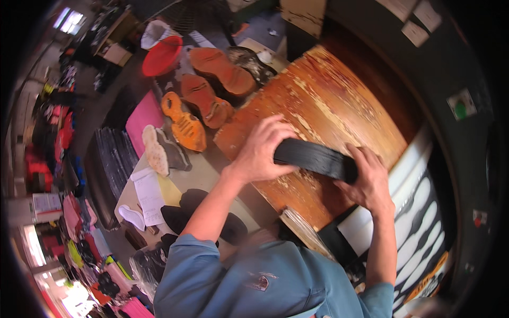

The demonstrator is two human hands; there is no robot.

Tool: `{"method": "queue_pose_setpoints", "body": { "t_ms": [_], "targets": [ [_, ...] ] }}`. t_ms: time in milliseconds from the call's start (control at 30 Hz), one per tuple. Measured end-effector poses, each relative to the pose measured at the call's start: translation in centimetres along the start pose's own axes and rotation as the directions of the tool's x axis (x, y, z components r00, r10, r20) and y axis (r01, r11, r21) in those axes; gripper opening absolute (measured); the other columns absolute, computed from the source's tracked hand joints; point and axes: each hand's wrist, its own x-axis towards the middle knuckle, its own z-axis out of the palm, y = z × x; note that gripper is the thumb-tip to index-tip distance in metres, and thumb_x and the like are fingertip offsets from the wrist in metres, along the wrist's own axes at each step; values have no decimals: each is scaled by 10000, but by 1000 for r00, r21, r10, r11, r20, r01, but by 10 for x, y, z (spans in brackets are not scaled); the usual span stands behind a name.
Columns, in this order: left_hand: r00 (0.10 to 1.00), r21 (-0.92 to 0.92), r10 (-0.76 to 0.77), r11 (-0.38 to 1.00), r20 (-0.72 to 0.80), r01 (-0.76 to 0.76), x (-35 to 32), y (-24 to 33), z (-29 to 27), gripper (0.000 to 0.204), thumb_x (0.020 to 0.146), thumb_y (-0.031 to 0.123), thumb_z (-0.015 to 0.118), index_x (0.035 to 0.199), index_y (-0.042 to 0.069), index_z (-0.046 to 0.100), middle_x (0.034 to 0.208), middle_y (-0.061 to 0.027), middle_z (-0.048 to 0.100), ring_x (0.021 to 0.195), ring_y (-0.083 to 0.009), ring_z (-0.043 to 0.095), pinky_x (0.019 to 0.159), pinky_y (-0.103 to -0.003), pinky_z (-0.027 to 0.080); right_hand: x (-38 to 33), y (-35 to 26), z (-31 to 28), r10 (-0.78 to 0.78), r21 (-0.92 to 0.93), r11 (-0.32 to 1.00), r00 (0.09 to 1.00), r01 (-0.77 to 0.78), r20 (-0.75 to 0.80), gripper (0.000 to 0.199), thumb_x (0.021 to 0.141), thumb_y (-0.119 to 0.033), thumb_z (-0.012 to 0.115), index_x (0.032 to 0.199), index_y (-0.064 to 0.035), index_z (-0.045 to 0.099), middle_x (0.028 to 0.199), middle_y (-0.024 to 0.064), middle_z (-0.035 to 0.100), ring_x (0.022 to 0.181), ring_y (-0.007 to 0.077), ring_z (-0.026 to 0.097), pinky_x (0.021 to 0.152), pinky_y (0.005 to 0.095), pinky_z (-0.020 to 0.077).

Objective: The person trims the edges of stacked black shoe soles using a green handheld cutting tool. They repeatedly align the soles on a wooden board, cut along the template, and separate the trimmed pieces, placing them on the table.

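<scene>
Between my two hands is a stack of thin black layers [316, 158], a long narrow block with fine lines along its side. My left hand [266, 149] grips its left end, fingers over the far side and thumb on the near side. The right end is clasped by my right hand [368, 177], with its fingers curled round it. Under the stack lies a worn orange-brown wooden board [344, 100] with scraped, flaking patches. Whether the stack touches the board I cannot tell.
Left of the board lie reddish-brown sole shapes [222, 71], an orange sole [184, 123], a pale sole [155, 150], papers [148, 196] and black sole-shaped pieces [231, 229]. A red round dish [162, 56] sits farther back. White sheeting with sole-shaped cutouts [419, 212] is at right, beside a dark machine wall.
</scene>
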Motion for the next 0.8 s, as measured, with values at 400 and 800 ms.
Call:
{"method": "queue_pose_setpoints", "body": {
  "t_ms": [400,800],
  "targets": [
    [999,-53,29,998,-45,-31,2,2,8,872,636,513,980,1311,116,598,1210,-99,649,1234,-350,603,1131,-517,427,-29,32,39,121,444,894,984,-51,-130,1342,683,-716,910,1647,23,338,1506,267,567,1337,412,594,1116,490,478],
    [991,-7,95,995,-94,-96,-17,23,11,747,687,554,933,1167,78,616,1102,-112,610,1062,-314,612,916,-450,483,-34,12,5,100,320,941,993,-113,54,634,655,-214,945,1175,7,659,980,195,705,934,404,706,862,433,556]
  ]
}}
